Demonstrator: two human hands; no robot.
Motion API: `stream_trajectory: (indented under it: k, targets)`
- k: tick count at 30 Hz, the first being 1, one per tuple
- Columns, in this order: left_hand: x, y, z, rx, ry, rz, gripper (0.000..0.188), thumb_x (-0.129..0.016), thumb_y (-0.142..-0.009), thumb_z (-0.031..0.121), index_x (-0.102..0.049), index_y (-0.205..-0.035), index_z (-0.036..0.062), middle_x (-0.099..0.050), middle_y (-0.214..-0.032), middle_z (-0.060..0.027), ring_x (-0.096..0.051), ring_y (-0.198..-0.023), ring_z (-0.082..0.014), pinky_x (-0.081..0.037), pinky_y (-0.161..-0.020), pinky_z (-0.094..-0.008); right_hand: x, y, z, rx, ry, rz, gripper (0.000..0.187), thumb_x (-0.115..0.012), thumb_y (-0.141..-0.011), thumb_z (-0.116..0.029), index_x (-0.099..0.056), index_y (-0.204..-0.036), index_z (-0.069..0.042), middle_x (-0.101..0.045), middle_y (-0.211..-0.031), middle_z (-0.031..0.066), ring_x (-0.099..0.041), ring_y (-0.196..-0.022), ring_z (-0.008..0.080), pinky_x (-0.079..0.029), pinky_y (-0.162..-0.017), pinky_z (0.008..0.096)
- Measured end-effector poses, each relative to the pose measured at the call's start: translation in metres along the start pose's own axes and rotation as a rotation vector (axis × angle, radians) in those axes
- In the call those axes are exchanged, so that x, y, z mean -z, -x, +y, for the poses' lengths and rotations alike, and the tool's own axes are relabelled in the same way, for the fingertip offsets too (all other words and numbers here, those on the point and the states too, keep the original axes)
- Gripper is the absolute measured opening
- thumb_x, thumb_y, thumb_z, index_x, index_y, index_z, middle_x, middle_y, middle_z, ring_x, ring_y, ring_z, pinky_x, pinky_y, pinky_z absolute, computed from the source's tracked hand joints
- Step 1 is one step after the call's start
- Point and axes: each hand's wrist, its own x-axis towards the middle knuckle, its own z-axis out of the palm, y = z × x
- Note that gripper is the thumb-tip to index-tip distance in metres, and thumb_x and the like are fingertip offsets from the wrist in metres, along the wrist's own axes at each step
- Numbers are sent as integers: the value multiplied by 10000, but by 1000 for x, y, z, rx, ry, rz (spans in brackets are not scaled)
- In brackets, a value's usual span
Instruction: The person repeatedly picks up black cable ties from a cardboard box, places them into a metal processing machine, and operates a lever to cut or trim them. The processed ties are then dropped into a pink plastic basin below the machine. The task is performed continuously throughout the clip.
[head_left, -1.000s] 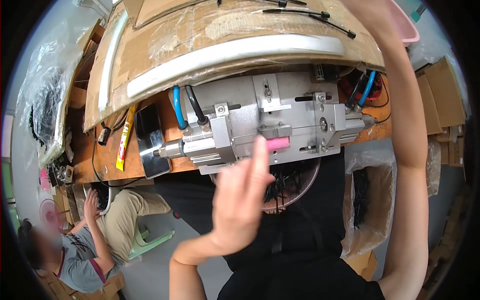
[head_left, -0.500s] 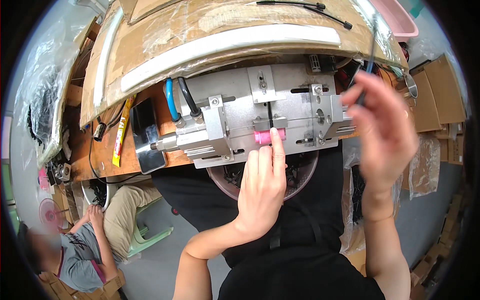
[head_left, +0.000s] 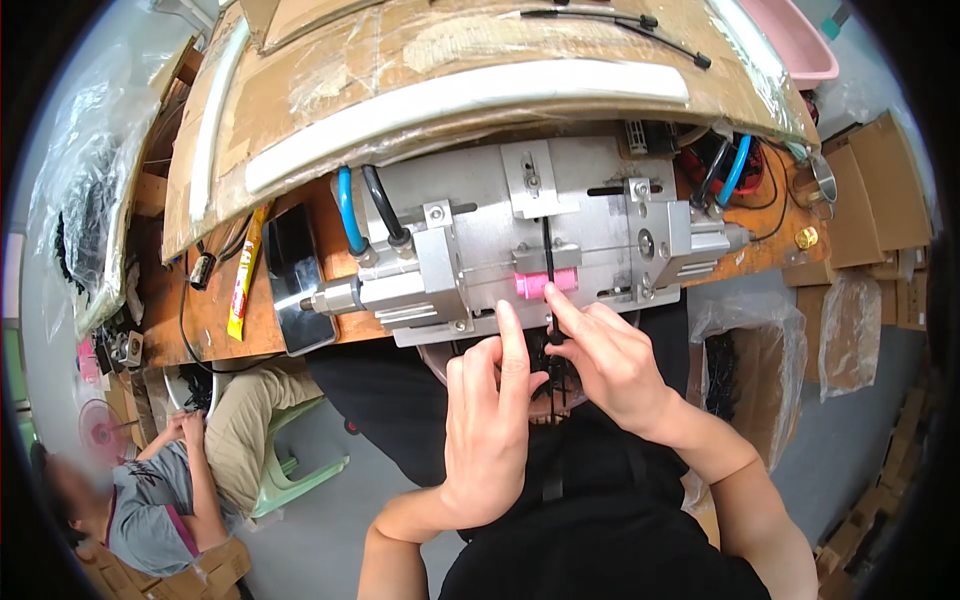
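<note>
A metal fixture plate [head_left: 500, 230] lies at the table's front edge, with an air cylinder block [head_left: 425, 275] on the left and another [head_left: 680, 240] on the right. A pink block [head_left: 532, 286] sits at its near middle. Across it runs a thin black rod [head_left: 548, 250], reaching from the centre bracket toward me. My right hand [head_left: 625, 375] pinches the rod's near end, index fingertip by the pink block. My left hand [head_left: 485, 430] is just left of it, index finger stretched out, other fingers curled, nothing in it. Its thumb tip is close to the rod.
Below the plate a bowl of black parts [head_left: 440, 360] is mostly hidden by my hands. Cardboard [head_left: 420, 40] overhangs the fixture, with black rods [head_left: 650, 35] on it. At left lie a phone [head_left: 295, 270] and a yellow packet [head_left: 242, 285]. A seated person [head_left: 160, 500] is at lower left.
My right hand has come down from the upper right to the rod at the pink block. My left index finger has left the pink block and moved down-left.
</note>
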Motion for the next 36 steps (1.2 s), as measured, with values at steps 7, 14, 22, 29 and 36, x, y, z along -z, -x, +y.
stream_trajectory:
  k: [7,14,22,29,36]
  targets:
    - [18,-5,-8,-9,-33,35,778,-734,-713,-64,-419,-1423,-19,-512,-986,-104,-491,-862,-256,-442,-771,-353,48,-50,-19,175,138,-16,492,-770,-725,-75,-613,-1181,27,-618,-879,119,-570,-761,272,-493,-688,365]
    - [29,-30,5,-140,-6,46,685,-733,-759,0,-496,-1398,71,-480,-932,-73,-478,-813,-224,-444,-719,-356,51,-292,48,734,733,220,224,-573,-805,-69,-655,-973,55,-647,-850,190,-625,-804,316,-500,-748,407]
    - [37,-100,15,-373,55,148,488,-690,-757,-52,-603,-1232,18,-512,-895,-116,-520,-819,-268,-453,-733,-371,112,-264,-4,354,336,104,117,-575,-870,-71,-650,-885,18,-664,-808,193,-665,-796,304,-524,-720,362]
    - [-40,-244,80,-536,-77,104,233,-660,-864,142,-609,-833,-84,-619,-884,-245,-609,-905,-394,-493,-766,-459,185,-170,48,96,162,487,154,-654,-868,-32,-649,-1012,23,-671,-885,69,-632,-816,136,-501,-747,258]
    - [-34,-229,66,-582,-12,143,105,-661,-799,41,-582,-800,-27,-597,-860,-204,-596,-874,-395,-479,-762,-459,178,-121,58,-119,-176,599,179,-676,-896,-90,-693,-1032,24,-694,-943,39,-626,-861,71,-486,-801,209]
